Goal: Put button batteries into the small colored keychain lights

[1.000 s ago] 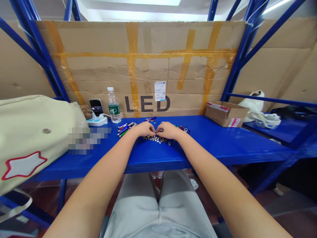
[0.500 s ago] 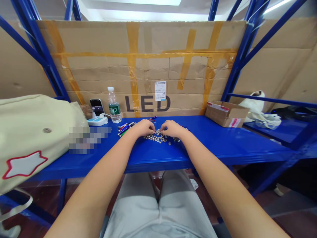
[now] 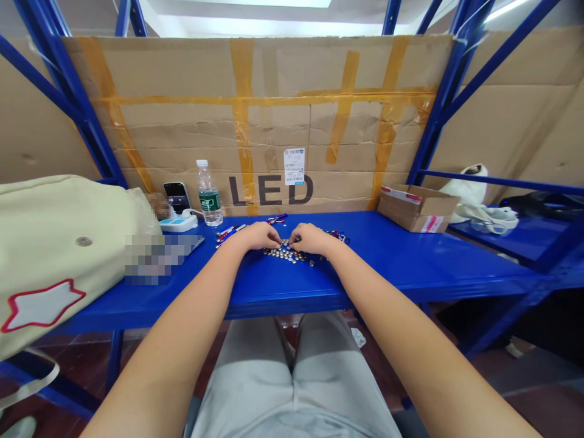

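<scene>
A spread of small, shiny, silvery round pieces [image 3: 288,255] lies on the blue table [image 3: 383,261] in front of me. My left hand [image 3: 263,236] reaches over its left back side, thumb and fingers drawn together and pointing down at the pieces. Opposite it, my right hand [image 3: 308,238] is bent the same way, its fingertips close to the left ones. What the fingertips pinch, if anything, is too small to make out. Several pens [image 3: 227,233] lie beside my left hand, partly hidden by it, and more coloured items [image 3: 338,236] show behind my right wrist.
A water bottle [image 3: 209,198], a phone [image 3: 177,196] and a white power strip [image 3: 180,222] stand at the back left. A cream bag [image 3: 68,237] fills the left side. On the right sits a cardboard box [image 3: 410,210]. A taped cardboard sheet [image 3: 182,134] closes off the back.
My right hand has shifted slightly left and my left hand slightly left too, both still low over the round pieces. The camera view has moved a little.
</scene>
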The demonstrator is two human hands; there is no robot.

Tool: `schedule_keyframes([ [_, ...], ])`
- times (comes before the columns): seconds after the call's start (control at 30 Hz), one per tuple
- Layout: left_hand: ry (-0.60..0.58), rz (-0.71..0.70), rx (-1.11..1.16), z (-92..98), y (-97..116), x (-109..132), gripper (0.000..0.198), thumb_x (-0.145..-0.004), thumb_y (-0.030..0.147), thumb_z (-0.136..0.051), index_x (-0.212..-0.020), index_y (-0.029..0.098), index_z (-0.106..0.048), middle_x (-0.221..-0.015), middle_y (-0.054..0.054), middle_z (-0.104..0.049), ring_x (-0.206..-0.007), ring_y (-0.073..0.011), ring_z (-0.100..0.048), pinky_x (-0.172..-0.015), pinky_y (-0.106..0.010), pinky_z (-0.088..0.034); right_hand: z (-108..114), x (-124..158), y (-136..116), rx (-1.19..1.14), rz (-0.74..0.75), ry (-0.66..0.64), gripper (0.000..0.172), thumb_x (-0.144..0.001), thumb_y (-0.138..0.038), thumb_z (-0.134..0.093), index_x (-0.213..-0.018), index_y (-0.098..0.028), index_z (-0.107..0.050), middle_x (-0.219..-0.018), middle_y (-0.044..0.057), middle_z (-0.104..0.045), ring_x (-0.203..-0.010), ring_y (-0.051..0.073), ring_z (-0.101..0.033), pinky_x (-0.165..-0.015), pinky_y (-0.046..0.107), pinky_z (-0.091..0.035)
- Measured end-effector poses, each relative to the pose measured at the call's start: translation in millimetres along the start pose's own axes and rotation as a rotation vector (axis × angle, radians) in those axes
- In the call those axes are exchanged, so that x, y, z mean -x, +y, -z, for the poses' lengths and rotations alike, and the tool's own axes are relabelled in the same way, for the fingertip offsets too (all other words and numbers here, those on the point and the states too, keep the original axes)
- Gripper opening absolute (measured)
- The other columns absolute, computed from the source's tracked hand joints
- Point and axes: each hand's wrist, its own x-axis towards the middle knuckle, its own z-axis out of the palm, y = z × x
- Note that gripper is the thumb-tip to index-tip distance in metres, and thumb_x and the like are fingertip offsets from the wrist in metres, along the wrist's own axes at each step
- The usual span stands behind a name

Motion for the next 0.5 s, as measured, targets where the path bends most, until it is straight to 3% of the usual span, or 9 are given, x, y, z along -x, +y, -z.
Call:
schedule_keyframes([
  [0.17, 0.009, 0.026, -0.001, -0.6, 1.5, -1.4, 0.028, -0.075, 0.030, -0.062, -0.099, 0.020, -0.073, -0.092, -0.001, -0.073, -0.076, -0.0147, -0.063, -0.068, -0.020, -0.044, -0.3, -0.1, -0.1, 0.010, -0.005, 0.043, 0.019, -0.076, -0.029, -0.064, -0.093, -0.027, -0.073, -0.109, 0.005, -0.065, -0.102, 0.022, -0.058, -0.085, 0.028, -0.045],
  [0.3, 0.034, 0.043, -0.050, -1.9, 1.7, -3.0, 0.025, -0.073, 0.028, -0.063, -0.094, 0.020, -0.074, -0.092, -0.001, -0.073, -0.079, -0.0155, -0.063, -0.068, -0.020, -0.043, 2.6, 2.4, 0.4, -0.007, 0.034, 0.048, 0.012, -0.076, -0.026, -0.066, -0.086, -0.027, -0.074, -0.105, 0.003, -0.066, -0.101, 0.019, -0.059, -0.085, 0.025, -0.044],
  [0.5, 0.074, 0.072, -0.043, -5.8, 5.6, -6.2, 0.028, -0.074, 0.039, -0.063, -0.094, 0.022, -0.074, -0.091, 0.000, -0.073, -0.079, -0.0155, -0.063, -0.065, -0.020, -0.043, 5.1, 4.7, 4.3, -0.057, 0.064, 0.034, 0.009, -0.076, -0.024, -0.066, -0.080, -0.025, -0.075, -0.101, 0.003, -0.068, -0.096, 0.017, -0.061, -0.085, 0.023, -0.044],
])
